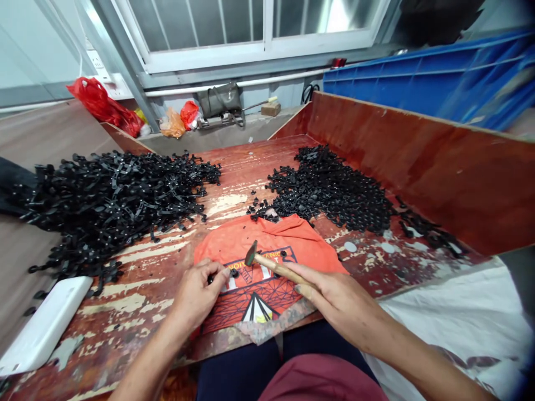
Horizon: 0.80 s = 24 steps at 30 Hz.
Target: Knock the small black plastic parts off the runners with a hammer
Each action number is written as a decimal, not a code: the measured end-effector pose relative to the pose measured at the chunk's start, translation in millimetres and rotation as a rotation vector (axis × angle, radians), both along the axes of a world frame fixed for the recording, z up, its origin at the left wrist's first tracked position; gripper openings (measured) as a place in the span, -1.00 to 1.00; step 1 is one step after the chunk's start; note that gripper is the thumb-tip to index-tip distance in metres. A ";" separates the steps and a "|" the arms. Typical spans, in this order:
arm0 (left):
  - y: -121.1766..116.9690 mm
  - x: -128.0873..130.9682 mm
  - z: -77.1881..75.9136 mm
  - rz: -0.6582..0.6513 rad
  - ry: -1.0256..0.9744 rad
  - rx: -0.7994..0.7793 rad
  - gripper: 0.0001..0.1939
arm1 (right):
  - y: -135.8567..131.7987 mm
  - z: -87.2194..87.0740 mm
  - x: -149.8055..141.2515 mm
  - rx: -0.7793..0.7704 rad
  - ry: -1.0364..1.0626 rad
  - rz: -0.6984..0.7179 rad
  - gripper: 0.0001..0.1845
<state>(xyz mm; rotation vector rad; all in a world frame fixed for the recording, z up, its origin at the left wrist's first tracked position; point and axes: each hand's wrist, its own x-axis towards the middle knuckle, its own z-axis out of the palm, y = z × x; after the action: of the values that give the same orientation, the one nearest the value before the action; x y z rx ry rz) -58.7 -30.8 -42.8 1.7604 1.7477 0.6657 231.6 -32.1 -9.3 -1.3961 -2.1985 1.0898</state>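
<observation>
My right hand [324, 284] is wrapped round the wooden handle of a small hammer [278, 269]. Its dark metal head is over the orange printed cloth [242, 236], to the right of my left hand. The fingers of my left hand [199, 292] are pinched together at the cloth's left side, with a bit of black plastic part [210, 277] showing between them. Close to the thumb tip is a small round black piece [234, 273], and it may belong to the same part. A few more black bits are scattered on the cloth.
A big heap of black plastic parts [125, 189] lies at left, another heap [330, 189] at right. A white plastic case [50, 323] rests at the near left. A wooden side board [418, 150] borders the table, with a blue crate [401, 78] behind it. White sacking [468, 317] hangs at right.
</observation>
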 end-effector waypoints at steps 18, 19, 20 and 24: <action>0.9 0.7 -2.3 0.016 0.001 -0.033 -0.61 | -1.3 0.4 -1.7 0.022 0.006 0.050 -0.43; 1.6 0.3 -2.9 0.020 0.004 -0.047 -0.60 | -1.8 1.8 -2.6 0.037 0.008 0.066 -0.44; 2.2 -0.1 -3.5 0.023 0.004 -0.063 -0.60 | -2.2 3.7 -3.6 0.060 0.005 0.076 -0.44; 2.9 -0.5 -5.5 0.036 -0.009 -0.100 -0.59 | -5.1 13.8 -8.4 0.160 0.029 0.063 -0.46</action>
<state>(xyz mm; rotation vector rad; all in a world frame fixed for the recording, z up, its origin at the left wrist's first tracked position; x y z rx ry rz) -59.3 -28.0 -48.3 1.6604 1.7787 0.5901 223.2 -37.3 4.5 -1.2442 -2.2674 0.9257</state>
